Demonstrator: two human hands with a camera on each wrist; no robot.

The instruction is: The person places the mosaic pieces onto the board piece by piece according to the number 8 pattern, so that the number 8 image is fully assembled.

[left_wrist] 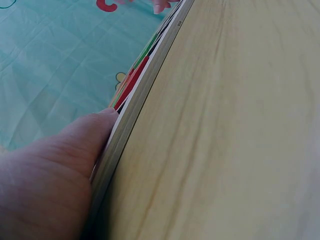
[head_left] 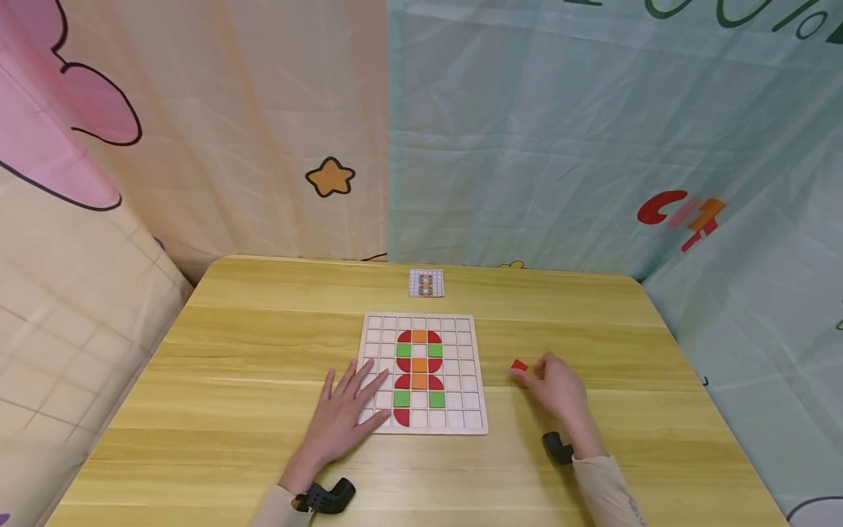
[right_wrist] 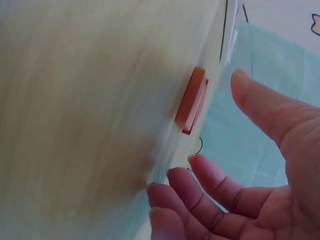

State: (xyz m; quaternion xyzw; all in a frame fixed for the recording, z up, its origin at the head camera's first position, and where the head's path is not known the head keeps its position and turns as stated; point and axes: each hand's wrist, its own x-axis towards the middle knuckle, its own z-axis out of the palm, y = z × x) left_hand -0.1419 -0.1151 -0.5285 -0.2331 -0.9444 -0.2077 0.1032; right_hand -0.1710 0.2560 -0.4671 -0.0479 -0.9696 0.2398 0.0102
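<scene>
A white gridded board (head_left: 464,373) carries red quarter-round tiles (head_left: 402,418), orange square tiles (head_left: 419,380) and green square tiles (head_left: 402,399), set out in a column pattern. My left hand (head_left: 342,421) rests with spread fingers over the board's lower left side, its thumb near the lowest red tile. Right of the board, a small red piece (head_left: 519,364) lies on the table. Beside it is my right hand (head_left: 558,386); in the right wrist view its thumb and fingers stand apart. There the piece (right_wrist: 192,100) shows orange-brown and red edges and sits between thumb and fingertips, apart from them.
A small card (head_left: 426,282) printed with a similar pattern lies behind the board, near the back edge of the wooden table (head_left: 263,315). Printed curtains (head_left: 514,146) hang right behind the table and along its sides. Both wrists wear black camera mounts (head_left: 332,496).
</scene>
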